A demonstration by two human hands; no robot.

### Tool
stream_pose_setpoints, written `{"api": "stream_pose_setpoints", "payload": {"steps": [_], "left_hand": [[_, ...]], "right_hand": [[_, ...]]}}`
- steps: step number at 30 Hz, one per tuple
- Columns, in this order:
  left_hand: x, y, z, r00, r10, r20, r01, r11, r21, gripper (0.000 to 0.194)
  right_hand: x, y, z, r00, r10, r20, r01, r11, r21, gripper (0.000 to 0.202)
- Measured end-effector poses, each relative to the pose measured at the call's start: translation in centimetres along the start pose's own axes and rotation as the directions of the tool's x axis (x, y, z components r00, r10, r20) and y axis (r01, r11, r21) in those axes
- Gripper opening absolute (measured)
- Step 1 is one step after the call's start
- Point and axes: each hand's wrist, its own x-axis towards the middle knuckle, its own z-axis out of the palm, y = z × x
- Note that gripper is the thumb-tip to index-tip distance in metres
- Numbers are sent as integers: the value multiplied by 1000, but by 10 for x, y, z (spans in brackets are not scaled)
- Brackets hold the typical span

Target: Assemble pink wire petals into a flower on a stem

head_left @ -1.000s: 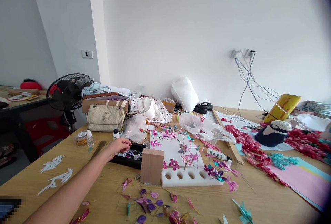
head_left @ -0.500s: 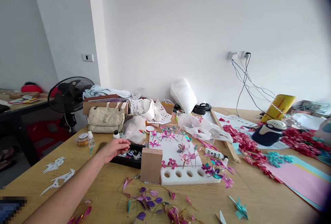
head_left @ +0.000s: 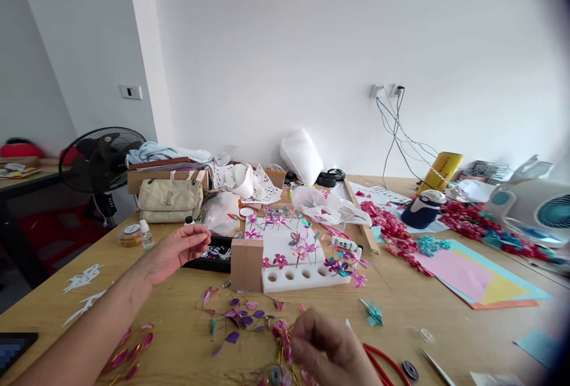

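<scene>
My left hand (head_left: 184, 246) hovers over the left part of the table beside a black tray (head_left: 207, 263) of small parts, its fingers pinched together; whatever they hold is too small to make out. Low in the middle, my right hand (head_left: 327, 344) is curled and somewhat blurred, next to a bunch of pink flowers with golden stems (head_left: 281, 338). Its fingertips are partly hidden. Purple and pink petals on wires (head_left: 244, 317) lie between the hands. Behind them stand a wooden block (head_left: 246, 265) and a white foam holder with holes (head_left: 296, 278), with magenta wire flowers (head_left: 279, 260) around it.
Red-handled scissors (head_left: 383, 363), a bobbin (head_left: 410, 370) and tweezers (head_left: 439, 367) lie at the front right. Farther back are a beige handbag (head_left: 170, 200), plastic bags (head_left: 329, 208), a dark blue jug (head_left: 420, 212) and red flower clusters (head_left: 383, 222).
My right hand has come into view at the bottom. The view has turned right, showing the white machine and scissors. My left hand stays near the black tray.
</scene>
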Motion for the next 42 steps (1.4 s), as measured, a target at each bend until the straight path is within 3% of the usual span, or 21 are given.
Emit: {"api": "stream_pose_setpoints", "payload": {"steps": [4,6,8,10,12,17,21,26,32,36,42], "left_hand": [[-25,15,17,1000,23,-15,-23,1000,-8,12],[-35,20,23,998,48,-35,-48,999,-8,13],[-43,22,30,996,68,-49,-69,997,-21,12],[-50,19,39,998,54,-43,-56,996,-62,11],[-56,12,51,1000,7,1,-7,992,-129,8],[-69,-6,76,984,-67,168,110,960,-258,6],[-73,-13,83,975,-103,196,155,950,-272,6],[-72,-16,70,983,-144,110,168,953,-253,7],[-55,-3,34,991,-54,-122,19,961,-277,13],[-42,3,20,986,-3,-165,-43,960,-277,10],[-26,-4,10,981,8,-192,-57,967,-248,15]], "right_hand": [[22,-11,-27,973,-10,-232,-29,986,-163,16],[31,-19,-33,968,-72,-241,24,981,-193,13],[40,-27,-30,966,-76,-248,48,992,-116,13],[49,-33,-20,984,29,-173,-3,989,146,16],[57,-35,-4,992,111,-65,-75,911,406,24],[65,-30,31,983,177,38,-162,771,616,32],[63,-26,47,975,168,143,-219,675,705,34],[60,-17,60,956,215,198,-291,642,710,38],[58,8,74,929,272,250,-369,711,599,41],[57,9,83,905,312,289,-424,697,578,44],[63,8,99,891,336,305,-451,721,525,39]]}}
